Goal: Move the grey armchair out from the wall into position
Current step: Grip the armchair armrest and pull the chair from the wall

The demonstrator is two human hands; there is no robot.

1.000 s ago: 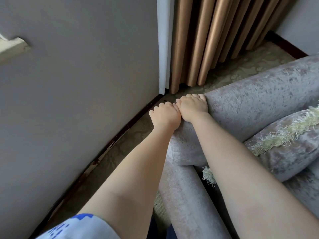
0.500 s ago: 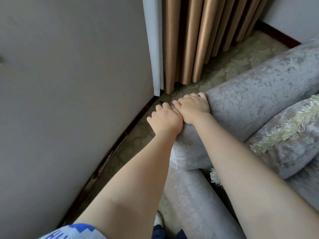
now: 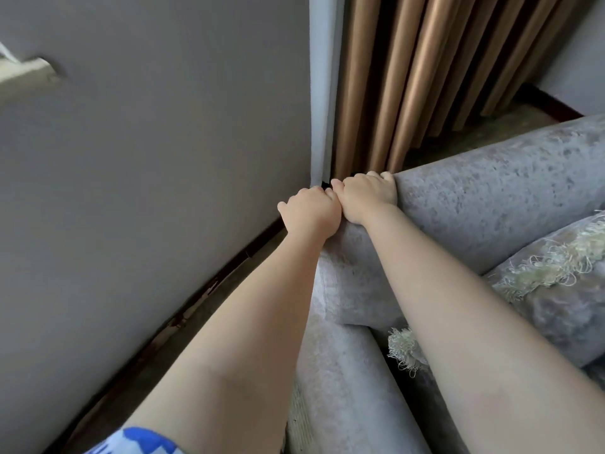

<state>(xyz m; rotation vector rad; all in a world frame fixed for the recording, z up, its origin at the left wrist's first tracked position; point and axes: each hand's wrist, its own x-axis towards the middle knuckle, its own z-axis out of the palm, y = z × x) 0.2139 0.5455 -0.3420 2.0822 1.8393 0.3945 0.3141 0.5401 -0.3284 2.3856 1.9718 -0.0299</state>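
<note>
1. Grey armchair (image 3: 491, 208): velvety upholstery. It stands in the corner of the room, its left side near the wall (image 3: 147, 158), with a narrow strip of floor (image 3: 209, 316) between them.
2. Left hand (image 3: 311, 213): set on the top corner of the chair's back, fingers curled over the far edge and grasping the upholstery. The fingertips are out of sight, so the depth of the hold is probably a full wrap, no more certain than that.
3. Right hand (image 3: 366, 194): touching the left hand, knuckle to knuckle, likewise clamped over the top edge of the back.
4. Cushion (image 3: 563, 290): grey with a pale fringe, lying on the seat against the back, just beside the right forearm.
5. Curtain (image 3: 425, 77): tan, pleated, hanging behind the chair's back corner.
6. Skirting board (image 3: 229, 267): dark, scuffed, running along the foot of the wall.
7. Sleeve (image 3: 140, 442): white and blue, on the left upper arm.
</note>
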